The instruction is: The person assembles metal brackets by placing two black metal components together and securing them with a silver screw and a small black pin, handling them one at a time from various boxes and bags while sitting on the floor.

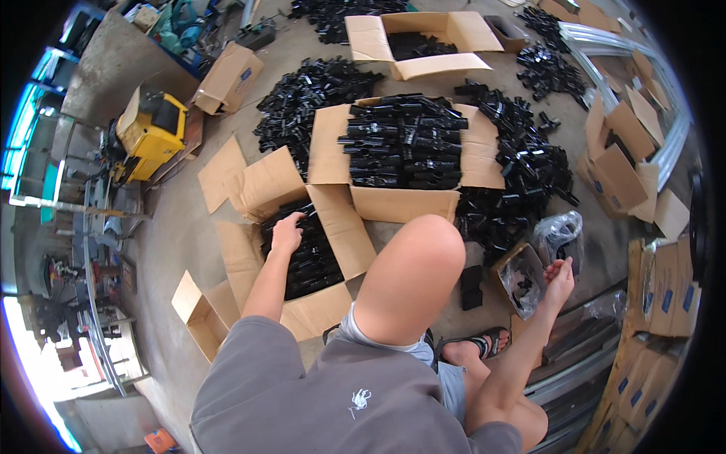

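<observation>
My left hand (287, 231) reaches into an open cardboard box (344, 227) at the left. Its fingers are stretched out over the rows of glossy black parts (311, 261) packed inside, at the upper end of the rows. My right hand (560, 281) is out to the right with its fingers curled together; what they hold, if anything, is too small to make out. Just beyond it lies a clear plastic bag (558, 227) with something dark in it. Beside that hand stands a small carton (505, 278) lined with clear plastic, with small dark pieces inside.
Ahead stands a fuller box (404, 203) stacked with black parts. Piles of loose black parts (522, 163) lie around it on the floor. Another open box (370, 41) is farther off. A yellow machine (155, 132) stands left; metal profiles (575, 371) and stacked cartons (665, 291) are right.
</observation>
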`<act>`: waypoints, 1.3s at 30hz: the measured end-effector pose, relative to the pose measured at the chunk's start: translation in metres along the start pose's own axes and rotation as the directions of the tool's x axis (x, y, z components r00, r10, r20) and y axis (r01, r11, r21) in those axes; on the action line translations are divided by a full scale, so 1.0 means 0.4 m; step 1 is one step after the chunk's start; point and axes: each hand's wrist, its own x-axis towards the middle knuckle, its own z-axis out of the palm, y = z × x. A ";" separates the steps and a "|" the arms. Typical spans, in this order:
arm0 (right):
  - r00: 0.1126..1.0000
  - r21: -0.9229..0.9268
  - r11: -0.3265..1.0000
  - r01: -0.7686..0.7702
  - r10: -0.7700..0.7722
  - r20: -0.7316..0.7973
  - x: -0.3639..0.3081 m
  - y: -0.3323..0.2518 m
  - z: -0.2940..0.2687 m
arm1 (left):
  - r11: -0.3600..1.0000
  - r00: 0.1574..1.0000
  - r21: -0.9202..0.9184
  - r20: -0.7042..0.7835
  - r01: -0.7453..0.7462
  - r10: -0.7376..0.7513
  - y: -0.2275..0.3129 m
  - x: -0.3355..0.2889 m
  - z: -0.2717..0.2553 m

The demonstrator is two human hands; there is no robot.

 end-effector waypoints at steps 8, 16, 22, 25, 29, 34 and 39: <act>0.941 -0.571 0.816 0.094 0.115 0.319 -0.019 0.120 0.004 | 0.984 0.949 -0.100 -0.266 0.148 -0.170 -0.059 -0.061 0.074; 0.940 -0.903 0.329 0.278 0.100 0.326 -0.185 0.453 0.036 | 0.813 0.986 -0.565 0.005 0.142 -0.169 0.048 -0.105 0.105; 0.906 -0.827 0.387 0.407 -0.053 0.421 -0.184 0.497 0.019 | 0.772 0.998 -0.632 0.042 0.063 -0.047 0.154 -0.138 0.053; 0.914 -0.834 0.398 0.383 -0.032 0.404 -0.152 0.502 0.000 | 0.738 1.000 -0.675 0.026 0.006 0.016 0.188 -0.128 0.032; 0.927 -0.813 0.497 0.305 0.041 0.373 -0.145 0.475 -0.005 | 0.713 0.998 -0.701 0.014 -0.031 0.058 0.260 -0.123 -0.019; 0.902 -0.796 0.479 0.371 0.018 0.431 -0.147 0.492 0.003 | 0.659 0.996 -0.749 -0.003 -0.064 0.093 0.331 -0.125 -0.065; 0.884 -0.815 0.346 0.466 -0.139 0.446 -0.164 0.508 0.013 | 0.588 0.992 -0.801 -0.067 -0.116 0.104 0.445 -0.151 -0.148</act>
